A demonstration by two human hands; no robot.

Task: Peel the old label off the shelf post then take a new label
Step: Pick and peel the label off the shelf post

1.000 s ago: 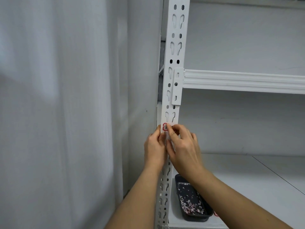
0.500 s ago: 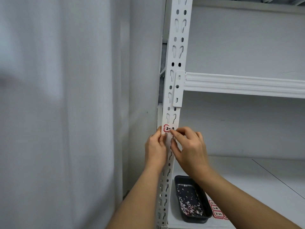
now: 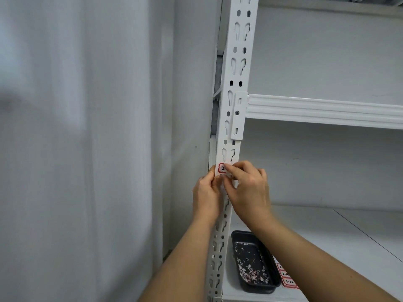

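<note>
Red-bordered white old label (image 3: 222, 168): stuck on white perforated metal shelf post (image 3: 236, 68).
Right hand (image 3: 248, 188): fingertips pinching the label's right part.
Left hand (image 3: 207, 192): fingers curled against post's left edge; whether it grips is unclear.

Open shelf (image 3: 349, 232) right of post (image 3: 237, 62); black tray (image 3: 237, 238) seemingly crowds its base.

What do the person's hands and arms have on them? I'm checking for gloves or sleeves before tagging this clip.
Nothing is worn: the left hand and right hand are bare, without gloves, rings or a watch showing. Both forearms are uncovered down to the frame's bottom edge; no sleeve is visible.
</note>
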